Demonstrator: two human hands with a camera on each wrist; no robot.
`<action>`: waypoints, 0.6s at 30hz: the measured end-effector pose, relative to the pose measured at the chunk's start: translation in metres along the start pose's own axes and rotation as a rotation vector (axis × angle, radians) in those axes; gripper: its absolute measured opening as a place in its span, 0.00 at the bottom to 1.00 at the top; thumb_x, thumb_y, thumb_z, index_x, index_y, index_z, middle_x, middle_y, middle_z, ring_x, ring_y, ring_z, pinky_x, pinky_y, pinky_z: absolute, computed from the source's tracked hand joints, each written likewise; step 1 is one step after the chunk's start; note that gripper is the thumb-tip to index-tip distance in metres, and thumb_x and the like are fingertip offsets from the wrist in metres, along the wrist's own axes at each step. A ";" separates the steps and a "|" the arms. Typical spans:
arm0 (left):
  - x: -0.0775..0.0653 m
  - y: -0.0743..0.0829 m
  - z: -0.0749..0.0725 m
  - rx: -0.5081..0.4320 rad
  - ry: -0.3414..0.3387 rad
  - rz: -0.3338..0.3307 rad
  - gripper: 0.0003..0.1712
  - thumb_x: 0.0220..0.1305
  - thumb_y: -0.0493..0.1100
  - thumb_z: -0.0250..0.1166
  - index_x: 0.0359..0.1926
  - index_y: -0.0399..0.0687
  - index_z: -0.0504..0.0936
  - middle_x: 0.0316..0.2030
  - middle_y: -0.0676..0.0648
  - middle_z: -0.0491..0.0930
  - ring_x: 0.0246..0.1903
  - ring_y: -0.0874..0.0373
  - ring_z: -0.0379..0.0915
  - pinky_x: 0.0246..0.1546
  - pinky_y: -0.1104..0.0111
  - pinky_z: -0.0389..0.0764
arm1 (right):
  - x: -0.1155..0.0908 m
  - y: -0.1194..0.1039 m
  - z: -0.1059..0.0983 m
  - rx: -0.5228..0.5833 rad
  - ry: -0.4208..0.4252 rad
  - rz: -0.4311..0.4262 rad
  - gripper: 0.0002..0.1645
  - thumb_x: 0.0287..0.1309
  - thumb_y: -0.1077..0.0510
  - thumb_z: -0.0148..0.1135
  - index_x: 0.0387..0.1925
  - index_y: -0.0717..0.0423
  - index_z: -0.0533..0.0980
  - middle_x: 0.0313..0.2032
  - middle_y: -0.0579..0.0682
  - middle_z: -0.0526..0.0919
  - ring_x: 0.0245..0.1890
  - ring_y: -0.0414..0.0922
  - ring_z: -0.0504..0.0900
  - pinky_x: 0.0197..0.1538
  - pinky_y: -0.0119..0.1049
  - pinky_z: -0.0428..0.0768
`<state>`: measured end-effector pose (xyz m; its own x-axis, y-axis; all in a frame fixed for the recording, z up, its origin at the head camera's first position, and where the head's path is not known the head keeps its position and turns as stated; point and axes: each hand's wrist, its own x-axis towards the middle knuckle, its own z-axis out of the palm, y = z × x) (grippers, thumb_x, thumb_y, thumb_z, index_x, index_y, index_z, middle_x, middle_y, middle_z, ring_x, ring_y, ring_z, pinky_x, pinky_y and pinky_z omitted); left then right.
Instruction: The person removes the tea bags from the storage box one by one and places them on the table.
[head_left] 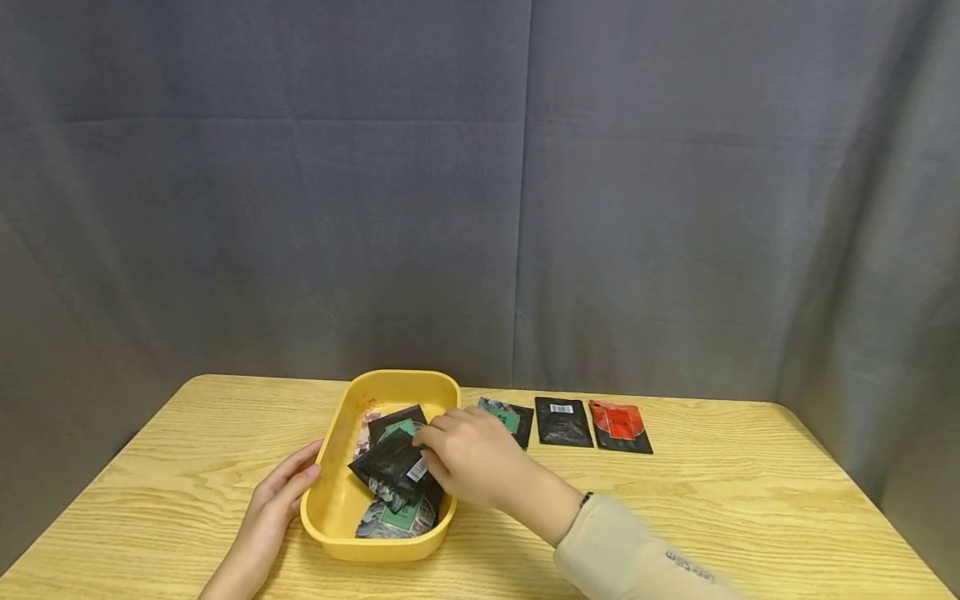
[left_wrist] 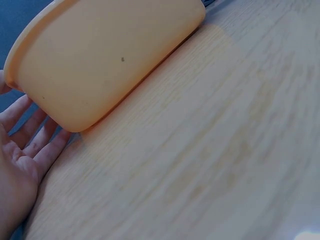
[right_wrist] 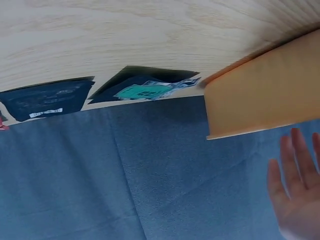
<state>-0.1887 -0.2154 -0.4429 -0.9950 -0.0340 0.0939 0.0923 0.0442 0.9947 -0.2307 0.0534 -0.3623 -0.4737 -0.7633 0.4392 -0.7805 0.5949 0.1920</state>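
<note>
Currently my right hand [head_left: 472, 458] pinches black barcoded packet [head_left: 388, 457] inside yellow bin [head_left: 326, 504], above other packets [head_left: 397, 523]. My left hand [head_left: 279, 492], fingers extended, touches bin's left wall. Three pouches [head_left: 564, 427] lie on table [head_left: 712, 492], bin's right.

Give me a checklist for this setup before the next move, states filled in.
1. Yellow rounded-rectangular plastic tub seated on the wood-grain table: ok.
2. Left hand at the tub: ok; fingers touch its outer wall.
3. Right hand grip on the black rectangular barcoded packet in the tub: cannot tell; fingertips reach it, but whether they pinch it is unclear.
4. That packet free of others: not ok; it overlaps green-labelled black packets.
5. Head view of the green-labelled black packet outside the tub: not ok; the right hand covers part.
6. Red-and-black rectangular packet lying on the table: ok.
</note>
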 end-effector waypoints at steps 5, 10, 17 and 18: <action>0.001 0.000 0.002 -0.009 0.000 0.018 0.30 0.78 0.47 0.51 0.72 0.35 0.62 0.62 0.49 0.70 0.51 0.71 0.74 0.48 0.75 0.78 | 0.005 -0.003 0.003 -0.004 -0.064 -0.043 0.09 0.65 0.52 0.64 0.44 0.44 0.84 0.39 0.39 0.85 0.41 0.37 0.82 0.44 0.33 0.79; 0.002 0.000 0.001 -0.016 0.005 0.021 0.30 0.77 0.46 0.52 0.72 0.34 0.62 0.55 0.64 0.72 0.51 0.72 0.74 0.49 0.75 0.77 | 0.016 -0.011 0.006 0.002 -0.145 -0.066 0.10 0.66 0.50 0.64 0.46 0.44 0.84 0.39 0.38 0.85 0.38 0.35 0.82 0.42 0.30 0.79; 0.001 0.000 0.000 0.002 0.002 0.019 0.29 0.78 0.46 0.51 0.72 0.35 0.62 0.64 0.43 0.67 0.51 0.73 0.73 0.49 0.76 0.77 | 0.030 -0.024 0.012 0.009 -0.262 -0.046 0.14 0.66 0.46 0.63 0.51 0.42 0.82 0.42 0.38 0.84 0.40 0.34 0.81 0.44 0.29 0.79; 0.001 -0.001 0.000 0.002 0.001 0.018 0.29 0.78 0.46 0.50 0.72 0.35 0.62 0.65 0.41 0.65 0.51 0.73 0.72 0.49 0.76 0.77 | 0.031 -0.025 0.013 0.005 -0.281 -0.031 0.15 0.66 0.46 0.63 0.51 0.42 0.82 0.43 0.38 0.84 0.40 0.35 0.82 0.44 0.30 0.79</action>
<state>-0.1893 -0.2154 -0.4434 -0.9931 -0.0342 0.1120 0.1104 0.0470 0.9928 -0.2315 0.0113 -0.3650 -0.5437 -0.8213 0.1728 -0.7980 0.5697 0.1968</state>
